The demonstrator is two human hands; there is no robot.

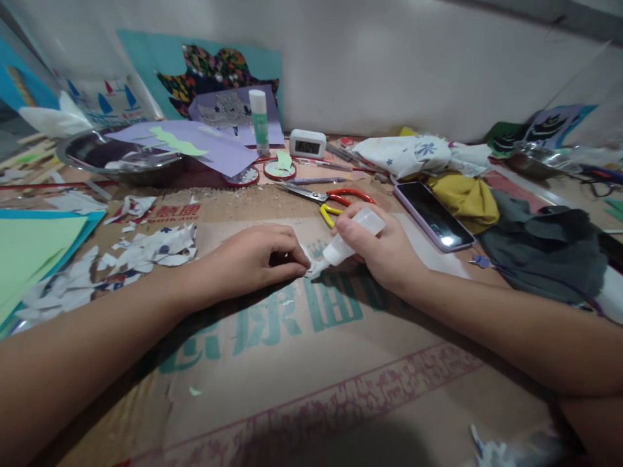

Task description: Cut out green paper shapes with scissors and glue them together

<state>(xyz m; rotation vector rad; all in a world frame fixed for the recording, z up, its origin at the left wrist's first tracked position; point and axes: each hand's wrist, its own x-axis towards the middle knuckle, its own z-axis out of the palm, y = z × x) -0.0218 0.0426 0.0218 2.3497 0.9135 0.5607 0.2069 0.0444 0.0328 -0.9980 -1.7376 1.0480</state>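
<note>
The person's right hand (389, 250) is wrapping its fingers around a white squeeze bottle (355, 237), which they are holding over the cardboard (292, 395), just in front of the scissors (318, 196). The bottle is tilting: its long axis is running aslant, from the blunt base at upper right to the nozzle at lower left, and the nozzle is pointing down towards the left hand's fingertips. I can't tell whether its tip is touching anything. The left hand (248, 256) is resting in front of the scissors and to their left, fingers bunching narrow beside a small white piece (305, 251); whether they're pinching it, I can't tell. The scissors are lying with their blades pointing left. To their right a phone (433, 214) is lying face up, behind them a clock (307, 144) is standing, and well to their left paper scraps (158, 246) are lying about.
</note>
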